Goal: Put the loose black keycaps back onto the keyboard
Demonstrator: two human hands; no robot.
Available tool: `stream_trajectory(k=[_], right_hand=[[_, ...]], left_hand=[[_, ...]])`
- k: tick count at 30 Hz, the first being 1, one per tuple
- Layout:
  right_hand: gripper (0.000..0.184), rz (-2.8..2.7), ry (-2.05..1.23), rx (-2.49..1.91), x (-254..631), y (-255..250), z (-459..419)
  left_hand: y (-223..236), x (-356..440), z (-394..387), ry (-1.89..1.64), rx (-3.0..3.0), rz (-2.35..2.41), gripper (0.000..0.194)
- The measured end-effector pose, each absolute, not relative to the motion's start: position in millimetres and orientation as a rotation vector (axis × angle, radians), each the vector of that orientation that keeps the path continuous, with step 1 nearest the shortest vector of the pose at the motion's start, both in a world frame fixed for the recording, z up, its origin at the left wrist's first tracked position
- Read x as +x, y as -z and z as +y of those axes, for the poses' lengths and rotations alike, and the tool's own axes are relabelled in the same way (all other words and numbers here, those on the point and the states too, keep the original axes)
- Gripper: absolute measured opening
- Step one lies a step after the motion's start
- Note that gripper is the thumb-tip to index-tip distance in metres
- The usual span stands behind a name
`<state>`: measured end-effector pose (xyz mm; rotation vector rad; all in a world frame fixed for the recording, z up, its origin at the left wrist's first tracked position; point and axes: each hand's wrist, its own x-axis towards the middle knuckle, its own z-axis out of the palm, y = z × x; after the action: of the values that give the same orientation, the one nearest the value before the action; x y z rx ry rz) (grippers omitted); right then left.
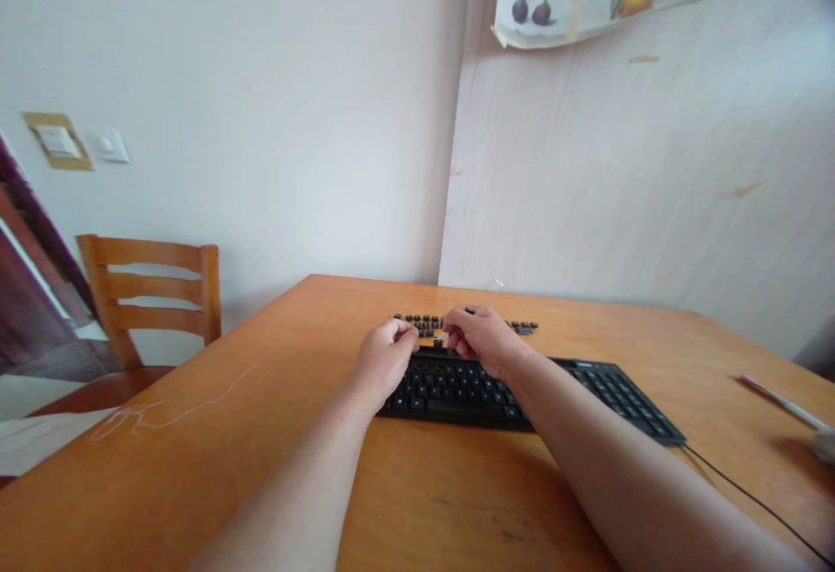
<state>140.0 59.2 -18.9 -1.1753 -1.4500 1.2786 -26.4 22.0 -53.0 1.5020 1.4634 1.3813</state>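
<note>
A black keyboard (450, 389) lies across the table, partly covered by my right forearm. My right hand (481, 337) is closed above its back edge, around what looks like a keycap puller (444, 339). Its dark end shows over the fingers and thin pale wires show below. By those wires is a small black keycap (438, 344); I cannot tell if they grip it. My left hand (389, 358) is pinched at the keyboard's back left corner, and whatever it holds is hidden. Loose black keycaps (425, 322) stand in rows behind the keyboard.
More keycaps (523, 327) lie behind my right hand. A cable (744, 487) runs from the keyboard toward the lower right. A pale string (196, 405) lies on the table (293, 468) at left. A thin stick-like object (779, 400) is at right. A wooden chair (156, 285) stands left.
</note>
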Motion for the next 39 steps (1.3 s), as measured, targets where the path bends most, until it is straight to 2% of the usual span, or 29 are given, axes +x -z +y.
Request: stream_trajectory(k=[10, 15, 21, 24, 29, 32, 35, 39], right_hand=[[0.023, -1.51, -1.126, -1.007, 128, 11, 45], [0.024, -1.548, -1.134, -1.004, 124, 9, 40], [0.025, -1.573, -1.075, -0.972, 123, 9, 40], [0.029, -1.592, -0.922, -0.964, 127, 10, 45], [0.033, -1.715, -0.4, -1.057, 137, 8, 53], [0.033, -1.882, -0.354, -1.062, 140, 8, 53], [0.03, -2.057, -0.395, -0.998, 139, 10, 50], [0.012, -2.189, -0.327, -0.986, 136, 14, 47]], left_hand=[[34, -15, 8, -1.373, 1.333, 1.147, 0.022], [37, -17, 12, -1.409, 1.265, 1.124, 0.027], [41, -20, 15, -1.419, 1.275, 1.128, 0.02], [42, -20, 16, -1.425, 1.283, 1.139, 0.019], [41, -20, 16, -1.459, 1.247, 1.14, 0.019], [40, -20, 15, -1.464, 1.231, 1.134, 0.018], [39, -20, 15, -1.465, 1.224, 1.124, 0.019], [40, -21, 15, -1.459, 1.232, 1.123, 0.019]])
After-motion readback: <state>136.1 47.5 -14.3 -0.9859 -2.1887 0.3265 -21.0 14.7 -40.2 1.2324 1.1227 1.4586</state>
